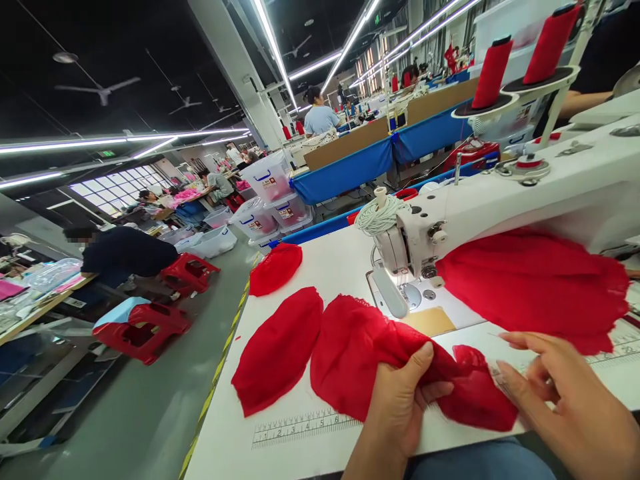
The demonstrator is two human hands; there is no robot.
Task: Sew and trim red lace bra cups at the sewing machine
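My left hand (400, 403) is closed on a red fabric piece (345, 353), its thumb on top of a gathered fold. The piece spreads over the white table to the left, and a loose end hangs right of that hand. Beside this end is my right hand (565, 393), thumb and forefinger apart, with nothing visible between them. Just beyond my hands stands a white sewing machine (480, 207); its needle area is lit. Left of the held fabric lie a leaf-shaped red piece (280, 350) and a smaller red piece (277, 269). Another red cloth (540, 287) lies under the machine arm.
A printed ruler (300, 427) runs along the table's near side. Two red thread cones (493, 73) stand on holders behind the machine. Across the aisle are red stools (145, 327) and a seated person (125, 247). Clear plastic bins (270, 177) are stacked beyond the table.
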